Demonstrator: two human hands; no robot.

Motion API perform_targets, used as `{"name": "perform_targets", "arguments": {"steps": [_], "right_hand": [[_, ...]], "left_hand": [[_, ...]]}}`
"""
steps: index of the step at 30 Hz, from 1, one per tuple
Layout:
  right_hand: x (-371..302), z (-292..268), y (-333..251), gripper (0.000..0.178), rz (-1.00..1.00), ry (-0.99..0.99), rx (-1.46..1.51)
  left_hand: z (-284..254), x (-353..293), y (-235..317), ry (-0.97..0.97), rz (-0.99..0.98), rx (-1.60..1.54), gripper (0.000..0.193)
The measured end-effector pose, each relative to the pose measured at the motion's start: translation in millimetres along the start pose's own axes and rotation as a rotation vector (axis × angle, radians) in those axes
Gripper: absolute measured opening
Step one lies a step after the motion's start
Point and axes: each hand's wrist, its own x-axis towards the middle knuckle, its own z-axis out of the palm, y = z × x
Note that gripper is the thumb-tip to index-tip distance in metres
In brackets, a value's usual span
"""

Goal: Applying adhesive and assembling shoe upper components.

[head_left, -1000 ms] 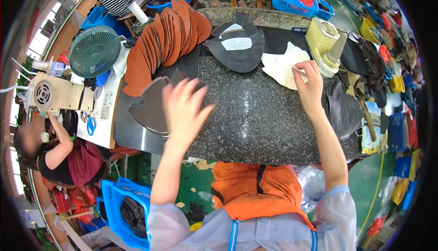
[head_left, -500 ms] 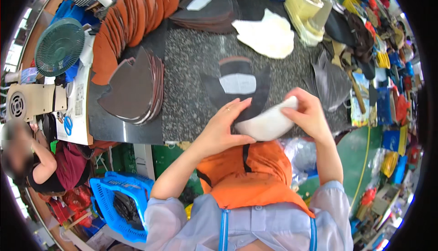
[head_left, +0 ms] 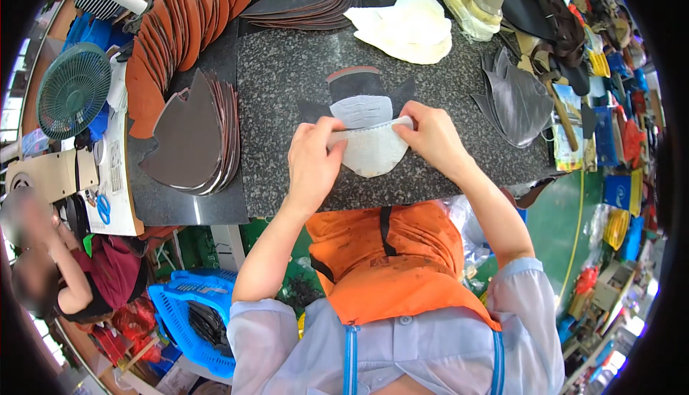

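Observation:
A white rounded backing piece (head_left: pixel 375 155) lies over the lower part of a dark cut shoe-upper piece (head_left: pixel 357 85) on the stone slab. My left hand (head_left: pixel 313 157) pinches its upper left corner between thumb and fingers. At the upper right corner my right hand (head_left: pixel 435 137) grips it the same way, so the straight edge is stretched between both hands. Just above that edge shows a pale patch (head_left: pixel 361 111) on the dark piece, whose pointed side wings stick out left and right. What lies under the white piece is hidden.
Dark brown cut pieces (head_left: pixel 188 137) are stacked at the left, with a fanned row of orange-brown pieces (head_left: pixel 154 58) behind. Farther back lie cream sheets (head_left: pixel 409 25) and a yellowish tape-wrapped holder (head_left: pixel 470 0). A hammer (head_left: pixel 562 111) rests at the right. Another person (head_left: pixel 108 273) sits at the left.
The white piece has gone from being held tilted at the slab's near edge to lying across the dark piece. Both hands moved forward, and the left now grips its corner.

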Motion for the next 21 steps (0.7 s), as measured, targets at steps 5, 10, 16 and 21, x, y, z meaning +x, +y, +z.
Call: {"name": "perform_targets", "arguments": {"steps": [5,10,16,21], "right_hand": [[-10,-46,21,0.024,-0.142,0.309,-0.571],[-73,-127,73,0.038,0.037,0.278,-1.037],[-107,-123,127,0.025,-0.259,0.355,-0.843],[-98,-140,111,0.006,-0.091,0.252,-0.663]], "left_hand": [[-40,5,20,0.001,0.058,0.652,0.043],[-1,-13,33,-0.195,0.383,0.325,0.090],[18,-62,48,-0.419,0.384,0.306,0.097],[6,-65,57,-0.339,0.341,0.130,0.066]]}}
